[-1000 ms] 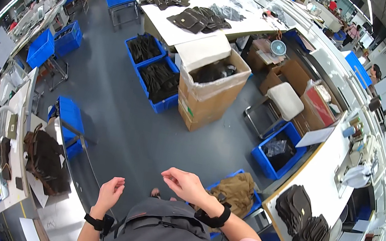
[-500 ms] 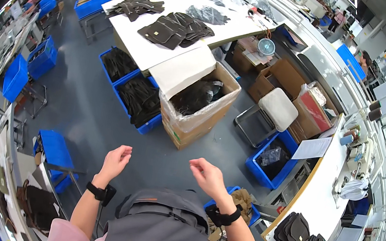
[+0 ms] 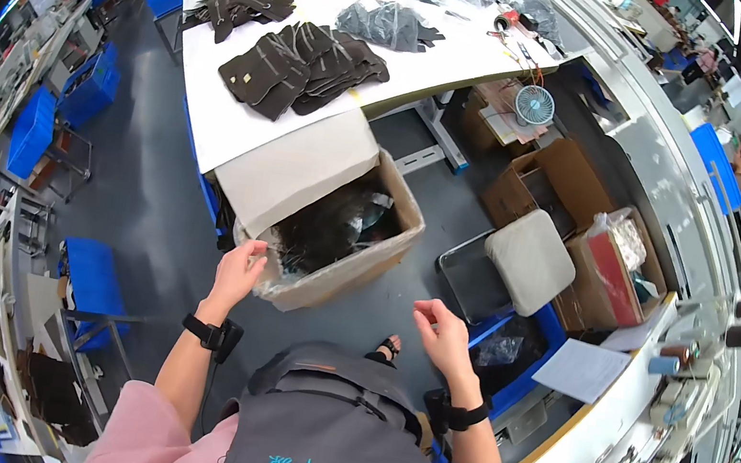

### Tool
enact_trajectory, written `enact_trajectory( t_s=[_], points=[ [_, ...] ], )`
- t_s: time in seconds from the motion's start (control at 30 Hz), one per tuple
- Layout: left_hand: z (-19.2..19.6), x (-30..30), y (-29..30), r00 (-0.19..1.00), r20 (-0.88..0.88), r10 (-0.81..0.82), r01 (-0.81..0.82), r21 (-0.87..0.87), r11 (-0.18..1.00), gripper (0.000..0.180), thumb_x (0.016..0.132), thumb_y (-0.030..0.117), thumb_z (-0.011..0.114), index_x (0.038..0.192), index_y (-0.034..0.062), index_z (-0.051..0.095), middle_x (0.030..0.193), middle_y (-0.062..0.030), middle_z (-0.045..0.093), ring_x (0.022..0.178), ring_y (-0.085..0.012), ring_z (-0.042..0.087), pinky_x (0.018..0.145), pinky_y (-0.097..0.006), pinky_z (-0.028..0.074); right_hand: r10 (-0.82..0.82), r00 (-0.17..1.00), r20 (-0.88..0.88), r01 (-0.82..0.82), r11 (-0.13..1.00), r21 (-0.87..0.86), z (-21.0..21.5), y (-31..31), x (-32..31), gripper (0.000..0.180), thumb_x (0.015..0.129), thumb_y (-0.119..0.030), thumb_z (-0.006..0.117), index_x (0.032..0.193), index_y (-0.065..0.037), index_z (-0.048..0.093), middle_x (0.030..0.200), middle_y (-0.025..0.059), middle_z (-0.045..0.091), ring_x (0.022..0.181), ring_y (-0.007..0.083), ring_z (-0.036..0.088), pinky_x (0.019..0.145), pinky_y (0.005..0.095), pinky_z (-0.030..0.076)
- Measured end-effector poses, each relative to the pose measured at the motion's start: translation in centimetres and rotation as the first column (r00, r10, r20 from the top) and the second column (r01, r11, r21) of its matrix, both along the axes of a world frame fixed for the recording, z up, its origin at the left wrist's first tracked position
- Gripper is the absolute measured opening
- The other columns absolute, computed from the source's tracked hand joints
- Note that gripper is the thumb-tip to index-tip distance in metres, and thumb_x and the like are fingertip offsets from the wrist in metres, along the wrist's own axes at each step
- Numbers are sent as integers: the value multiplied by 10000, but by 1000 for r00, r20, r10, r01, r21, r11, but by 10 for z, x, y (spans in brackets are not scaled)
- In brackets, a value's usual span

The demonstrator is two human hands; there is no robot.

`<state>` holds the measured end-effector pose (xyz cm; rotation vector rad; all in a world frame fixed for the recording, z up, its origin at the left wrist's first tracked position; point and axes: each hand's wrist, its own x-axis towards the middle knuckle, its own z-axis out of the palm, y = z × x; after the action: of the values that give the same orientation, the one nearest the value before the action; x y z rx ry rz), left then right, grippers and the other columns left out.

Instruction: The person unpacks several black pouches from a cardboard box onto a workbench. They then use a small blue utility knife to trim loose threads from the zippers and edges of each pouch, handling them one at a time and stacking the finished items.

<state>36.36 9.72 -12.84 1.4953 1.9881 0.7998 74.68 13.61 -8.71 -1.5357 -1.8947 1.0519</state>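
Observation:
My left hand (image 3: 236, 276) hovers at the near left corner of a tall cardboard box (image 3: 353, 277), fingers loosely bent and apart, nothing in it. Whether it touches the rim cannot be made out. My right hand (image 3: 443, 337) hangs in the air to the right of the box, also holding nothing, its fingers half curled and slightly apart. Inside the box, which has a clear plastic liner, lies dark material with a shiny clear plastic piece (image 3: 373, 213). A pale flap (image 3: 303, 168) of the box leans toward the white table.
On the white table (image 3: 213, 124) lie stacked dark fabric pieces (image 3: 304, 71) and a plastic-wrapped dark bundle (image 3: 384, 23). To the right stand a folding stool (image 3: 530, 262), a blue crate (image 3: 548, 332) and open cartons (image 3: 548, 182). A sewing bench (image 3: 567, 457) borders the right side.
I have stepped forward, so the box and table are nearer. My left hand has come up to the box's corner. My right hand has shifted right.

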Motion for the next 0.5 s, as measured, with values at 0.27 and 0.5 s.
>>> enact_trajectory(
  t_s=[0.27, 0.5],
  points=[
    [-22, 6, 86, 903, 264, 340, -353, 3, 936, 335, 906, 160, 642, 1210, 34, 580, 1141, -95, 662, 1060, -196, 626, 889, -334, 490, 99, 993, -56, -102, 994, -43, 7, 165, 56, 183, 904, -138, 627, 1045, -25, 646, 900, 112, 708, 817, 207, 688, 726, 305, 523],
    [-38, -11, 159, 545, 532, 648, -676, -177, 715, 464, 934, 265, 628, 1319, 50, 485, 1272, -98, 573, 1149, -182, 549, 906, -350, 467, 276, 961, -32, -277, 961, -26, 5, 290, 30, 196, 897, -166, 623, 1052, -46, 638, 905, 113, 709, 827, 245, 696, 723, 343, 537]
  ],
)
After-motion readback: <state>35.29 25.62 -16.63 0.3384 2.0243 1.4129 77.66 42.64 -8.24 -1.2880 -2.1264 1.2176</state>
